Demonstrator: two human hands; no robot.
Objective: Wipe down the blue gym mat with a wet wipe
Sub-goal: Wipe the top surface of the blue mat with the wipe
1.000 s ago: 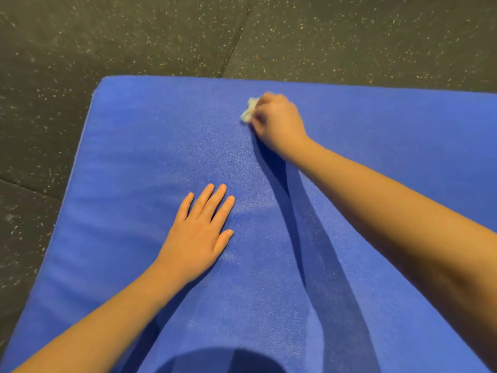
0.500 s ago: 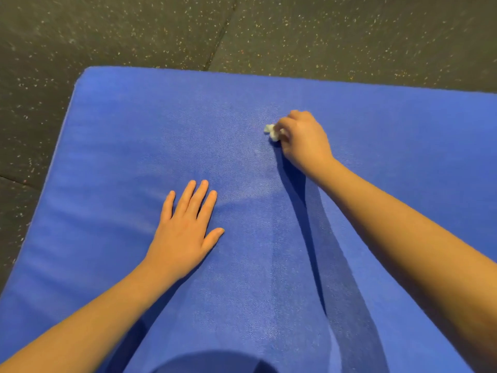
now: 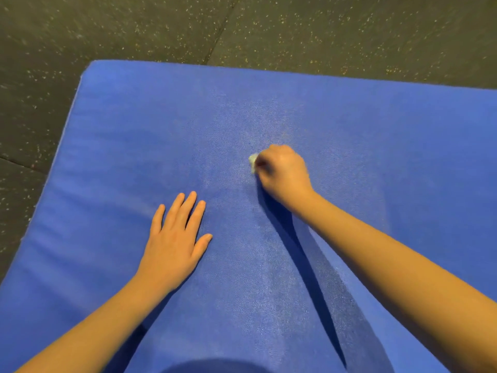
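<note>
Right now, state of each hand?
Left hand: open, flat on the blue foam gym mat.
Right hand: gripping a small crumpled white wet wipe.

The floor (image 3: 349, 30) is dark grey with lots of tiny light dots all over it. It fills the far part and the left side. One thin line (image 3: 219, 33) runs across it far away, and a second line (image 3: 21, 163) is on the left.

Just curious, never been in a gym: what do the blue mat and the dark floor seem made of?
Blue mat: likely foam under a vinyl-like cover; soft rounded edge, fine pebbled sheen. Floor: probably rubber tiles; matte dark, pale flecks, visible seams.
</note>
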